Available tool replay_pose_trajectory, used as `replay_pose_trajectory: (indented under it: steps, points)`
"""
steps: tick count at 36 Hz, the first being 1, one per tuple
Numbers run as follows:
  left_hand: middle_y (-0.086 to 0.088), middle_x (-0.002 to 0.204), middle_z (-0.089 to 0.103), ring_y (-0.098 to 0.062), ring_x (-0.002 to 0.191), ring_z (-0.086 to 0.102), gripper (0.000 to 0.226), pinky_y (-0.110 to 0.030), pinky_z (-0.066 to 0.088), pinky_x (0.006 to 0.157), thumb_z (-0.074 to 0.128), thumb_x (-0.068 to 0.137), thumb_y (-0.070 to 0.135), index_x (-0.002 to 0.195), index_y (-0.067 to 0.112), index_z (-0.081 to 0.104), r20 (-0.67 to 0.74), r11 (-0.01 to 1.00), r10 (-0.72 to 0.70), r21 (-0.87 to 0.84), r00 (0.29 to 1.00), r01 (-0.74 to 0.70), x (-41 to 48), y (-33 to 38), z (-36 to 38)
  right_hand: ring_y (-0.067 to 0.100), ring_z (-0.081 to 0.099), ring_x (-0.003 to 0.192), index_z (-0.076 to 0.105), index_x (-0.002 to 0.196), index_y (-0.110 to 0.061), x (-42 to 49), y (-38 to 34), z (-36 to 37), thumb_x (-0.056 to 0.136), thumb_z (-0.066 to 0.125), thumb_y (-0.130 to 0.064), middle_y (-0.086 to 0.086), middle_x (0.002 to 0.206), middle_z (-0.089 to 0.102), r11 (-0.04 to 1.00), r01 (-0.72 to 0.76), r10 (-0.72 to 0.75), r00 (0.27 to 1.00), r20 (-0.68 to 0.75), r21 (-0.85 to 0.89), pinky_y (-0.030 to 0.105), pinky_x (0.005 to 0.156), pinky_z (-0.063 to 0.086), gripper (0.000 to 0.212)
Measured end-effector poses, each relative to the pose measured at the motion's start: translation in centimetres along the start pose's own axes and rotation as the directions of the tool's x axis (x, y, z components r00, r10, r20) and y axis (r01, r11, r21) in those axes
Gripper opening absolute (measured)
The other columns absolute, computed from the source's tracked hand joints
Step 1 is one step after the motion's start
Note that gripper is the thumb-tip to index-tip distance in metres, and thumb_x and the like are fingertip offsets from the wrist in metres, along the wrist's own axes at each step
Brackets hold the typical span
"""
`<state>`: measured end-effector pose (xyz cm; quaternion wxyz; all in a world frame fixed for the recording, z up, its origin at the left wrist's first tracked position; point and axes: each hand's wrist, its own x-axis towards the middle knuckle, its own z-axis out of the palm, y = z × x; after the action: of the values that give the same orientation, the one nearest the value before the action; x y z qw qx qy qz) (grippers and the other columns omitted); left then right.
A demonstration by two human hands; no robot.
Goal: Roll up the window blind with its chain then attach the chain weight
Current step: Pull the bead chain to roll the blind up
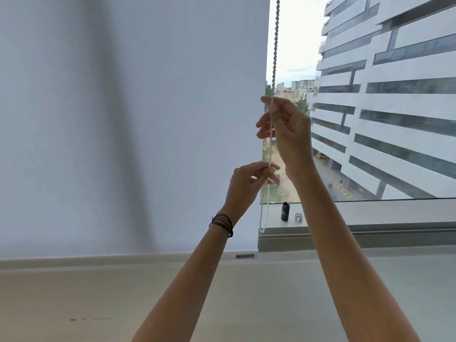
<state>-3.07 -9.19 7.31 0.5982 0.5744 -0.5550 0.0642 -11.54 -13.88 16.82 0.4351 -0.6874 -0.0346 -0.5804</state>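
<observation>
Head view. The white roller blind point(123, 119) covers the left and centre of the window, its bottom rail point(172, 257) lying low, just above the pale ledge in the foreground. To the right of the blind's vertical edge the glass is uncovered, showing an office building point(394, 95) outside. The bead chain point(275, 45) hangs in this narrow strip just beside the blind's edge and runs down from the top of the frame, with open room to its right.

The right hand point(288, 129), the upper of the two, pinches the chain between thumb and forefinger, the other fingers loosely spread. The left hand point(246, 183), lower and wearing a dark corded bracelet point(222, 223), pinches the same chain at its fingertips. Below it the chain's loop drops to the window sill point(370, 215) near the blind's lower corner.

A black cylinder point(285, 211) stands upright on the sill, just right of the loop and apart from it. A small white clip-like piece point(298, 216) sits beside it.
</observation>
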Motion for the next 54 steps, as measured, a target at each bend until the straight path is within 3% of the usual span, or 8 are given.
replay_pose_trajectory:
  steps: [5,12,17,20,25,34,46,54]
  points:
    - [0.002,0.078,0.070,-0.013,0.071,0.070,0.014,-0.026,0.059,0.070,0.057,0.093,0.014,0.093,0.011,0.071,0.033,0.999,0.012,0.033,0.999,-0.013,0.3,-0.4,-0.4,0.010,0.056,0.047,0.060,0.106,-0.001,0.1,0.3,0.3,0.097,0.044,-0.006,0.003,0.059,0.058,0.999,0.018,-0.018,1.000,-0.001,-0.029,0.032,0.052,0.053,0.019]
    - [0.004,0.073,0.070,-0.004,0.065,0.068,0.014,-0.014,0.055,0.063,0.056,0.093,0.013,0.089,0.018,0.068,0.097,1.000,-0.010,-0.028,0.995,0.013,-0.4,-1.0,-1.1,0.005,0.054,0.047,0.062,0.099,-0.005,-0.4,1.1,1.0,0.096,0.045,-0.007,0.003,0.057,0.057,0.997,0.026,-0.026,1.000,0.004,-0.066,0.021,0.048,0.051,0.016]
    - [0.005,0.073,0.068,0.001,0.063,0.066,0.016,-0.010,0.051,0.061,0.055,0.093,0.011,0.087,0.019,0.067,0.119,0.997,-0.041,-0.061,0.992,0.048,-1.2,-1.4,-1.5,0.007,0.055,0.049,0.061,0.095,-0.007,-1.4,1.9,1.3,0.096,0.046,-0.008,-0.001,0.058,0.057,0.996,0.003,-0.006,0.999,-0.038,-0.084,0.028,0.050,0.053,0.015]
    - [0.005,0.072,0.069,0.000,0.063,0.066,0.016,-0.012,0.052,0.061,0.055,0.094,0.014,0.090,0.013,0.071,0.134,0.997,-0.058,-0.050,0.989,0.066,-1.3,-1.5,-1.7,0.008,0.055,0.048,0.061,0.092,-0.007,-1.5,1.9,1.0,0.096,0.046,-0.009,-0.001,0.057,0.058,0.995,0.010,-0.017,0.998,-0.065,-0.103,0.023,0.050,0.051,0.016]
    - [0.005,0.070,0.068,-0.005,0.064,0.065,0.017,-0.021,0.055,0.063,0.055,0.094,0.014,0.088,0.013,0.071,0.152,0.995,-0.075,-0.054,0.986,0.084,-1.9,-1.5,-1.7,0.012,0.054,0.048,0.060,0.088,-0.009,-1.9,1.7,0.9,0.097,0.044,-0.012,0.000,0.057,0.058,0.990,0.021,-0.033,0.996,-0.083,-0.141,0.028,0.051,0.049,0.018]
    - [-0.003,0.066,0.068,-0.004,0.058,0.064,0.021,-0.017,0.052,0.058,0.052,0.095,0.012,0.082,0.017,0.068,0.195,0.967,-0.128,-0.195,0.972,0.166,-3.0,-0.4,-1.3,0.008,0.053,0.045,0.059,0.086,-0.006,-2.0,1.6,0.7,0.097,0.044,-0.010,0.003,0.057,0.057,0.980,0.010,-0.028,0.995,-0.092,-0.197,0.021,0.048,0.049,0.019]
    - [0.005,0.062,0.067,-0.008,0.062,0.064,0.024,-0.017,0.050,0.058,0.052,0.095,0.013,0.079,0.022,0.068,0.198,0.941,-0.140,-0.278,0.970,0.193,-4.1,-0.1,-1.8,0.013,0.053,0.046,0.058,0.083,-0.007,-2.2,1.4,1.2,0.097,0.042,-0.011,0.000,0.056,0.057,0.970,0.014,-0.029,0.998,-0.061,-0.244,0.030,0.050,0.048,0.021]
    - [-0.001,0.063,0.067,-0.005,0.065,0.065,0.021,-0.018,0.051,0.061,0.052,0.095,0.013,0.083,0.012,0.070,0.178,0.943,-0.164,-0.261,0.970,0.207,-4.3,-0.7,-1.9,0.015,0.053,0.047,0.058,0.083,-0.006,-2.4,1.4,1.4,0.097,0.042,-0.009,0.002,0.057,0.057,0.967,-0.006,-0.007,0.999,-0.049,-0.255,0.032,0.051,0.048,0.021]
